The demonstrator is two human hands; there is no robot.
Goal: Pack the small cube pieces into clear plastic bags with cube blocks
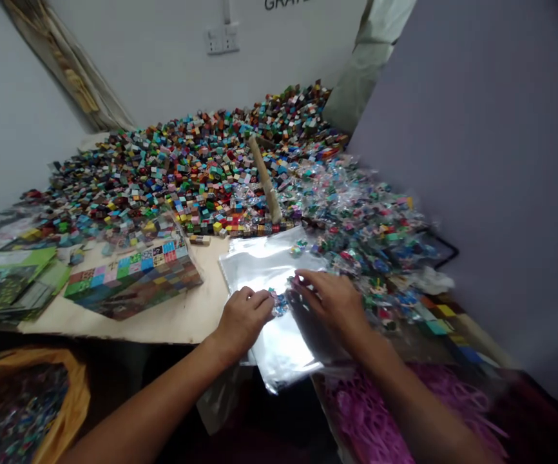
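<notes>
Over a stack of shiny clear plastic bags (286, 351), both my hands work close together. My left hand (244, 319) is closed, its thumb and fingers pinching a small packet of colourful little pieces (279, 303). To its right, my right hand (339, 303) has its thumb and fingers drawn together at the upper side of the bags. Something small and dark pink shows at its fingertips, too blurred to name. A few more tiny coloured pieces (299, 247) lie on the bags beyond my hands.
Many small coloured cubes (187, 161) are heaped behind, with a wooden stick (265, 180) among them. Small filled packets (356, 225) pile up at right. A clear-wrapped block of cubes (136, 277) and green printed sheets (13, 277) lie left. An orange sack (73, 380) and purple strips (370, 419) are below.
</notes>
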